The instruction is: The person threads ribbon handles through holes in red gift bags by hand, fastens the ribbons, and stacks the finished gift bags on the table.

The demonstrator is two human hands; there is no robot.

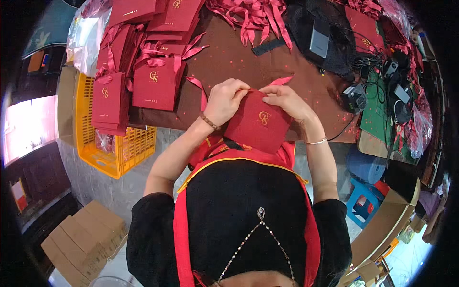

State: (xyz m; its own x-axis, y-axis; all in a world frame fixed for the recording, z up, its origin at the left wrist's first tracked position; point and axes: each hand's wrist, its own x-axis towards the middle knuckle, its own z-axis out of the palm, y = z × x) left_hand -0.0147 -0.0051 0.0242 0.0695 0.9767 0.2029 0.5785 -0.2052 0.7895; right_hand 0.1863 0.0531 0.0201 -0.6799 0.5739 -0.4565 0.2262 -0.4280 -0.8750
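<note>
A red paper gift bag (258, 122) with gold lettering rests over my lap at the table's near edge. My left hand (225, 99) pinches its top edge near the middle. On the same edge, farther right, my right hand (288, 101) grips with thumb and fingers. Pink ribbon ends (198, 88) stick out on both sides of the bag, behind my hands. What exactly sits between my fingertips is too small to make out. Left of my hands, stacks of similar red bags (154, 85) with ribbon handles lie on the brown-covered table (229, 52).
A heap of pink ribbons (253, 16) lies at the table's far side. Beside it are a phone (319, 38) on black cloth and tangled cables (373, 71). A yellow crate (119, 160) stands below left, cardboard boxes (83, 239) on the floor, a blue stool (362, 203) at right.
</note>
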